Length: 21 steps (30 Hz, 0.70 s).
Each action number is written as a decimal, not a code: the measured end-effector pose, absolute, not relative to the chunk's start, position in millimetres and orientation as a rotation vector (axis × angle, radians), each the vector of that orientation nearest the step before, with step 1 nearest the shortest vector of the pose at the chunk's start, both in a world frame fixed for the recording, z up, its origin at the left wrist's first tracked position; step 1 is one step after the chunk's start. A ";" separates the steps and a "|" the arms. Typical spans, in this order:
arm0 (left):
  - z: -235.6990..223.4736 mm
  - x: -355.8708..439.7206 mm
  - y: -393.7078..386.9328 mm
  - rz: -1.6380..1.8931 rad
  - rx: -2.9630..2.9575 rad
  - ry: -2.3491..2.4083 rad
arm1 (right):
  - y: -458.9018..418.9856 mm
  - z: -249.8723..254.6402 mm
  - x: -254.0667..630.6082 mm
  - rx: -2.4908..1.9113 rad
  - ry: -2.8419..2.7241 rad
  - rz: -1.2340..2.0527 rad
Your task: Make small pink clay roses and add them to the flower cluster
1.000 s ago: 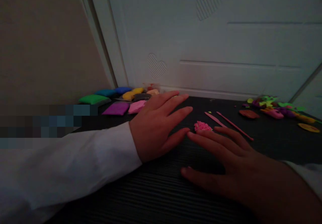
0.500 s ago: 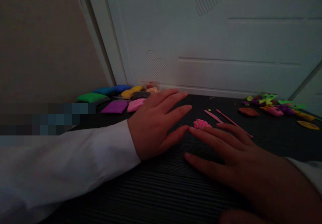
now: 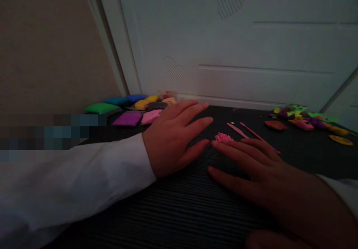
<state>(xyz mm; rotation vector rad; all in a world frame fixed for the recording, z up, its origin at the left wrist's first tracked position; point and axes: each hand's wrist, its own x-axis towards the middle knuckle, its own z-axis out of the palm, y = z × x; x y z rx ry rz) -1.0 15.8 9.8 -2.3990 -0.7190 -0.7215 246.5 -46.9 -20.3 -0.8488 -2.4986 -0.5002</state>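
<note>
My left hand (image 3: 177,137) is open, palm down over the dark tabletop (image 3: 179,208), its fingers spread and nothing in them. Opposite it, my right hand (image 3: 260,178) is open too, fingers stretched out toward the left one. A crumpled lump of bright pink clay (image 3: 223,137) lies just beyond my right fingertips, which partly cover it; I cannot tell whether they touch it. Behind the right fingers rest a pink modelling knife (image 3: 236,129) and a thin pink stick tool (image 3: 257,135), their near parts partly hidden.
Packets of coloured clay stand at the back left, among them a purple packet (image 3: 128,119) and a green packet (image 3: 102,108). At the back right are a brown piece (image 3: 275,125), several colourful clay pieces (image 3: 303,123) and a yellow oval (image 3: 340,140). A white panel (image 3: 237,81) rises behind.
My right hand's fingertips have shifted very slightly to the right. My left hand stays almost where it was, and the pink clay lies in the same place.
</note>
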 end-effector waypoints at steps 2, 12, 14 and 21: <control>9.5 -1.0 15.9 -0.720 -2.400 -0.720 | -44.0 -18.3 242.0 -0.913 -2.526 -0.455; 9.2 -1.1 17.1 -0.730 -2.416 -0.719 | -42.9 -29.9 251.8 -0.720 -2.542 -0.488; 9.6 -0.9 16.9 -0.733 -2.426 -0.721 | -43.6 -34.0 253.0 -0.685 -2.512 -0.583; 10.8 -0.1 16.1 -0.720 -2.421 -0.737 | -44.0 -17.3 240.4 -0.827 -2.647 -0.465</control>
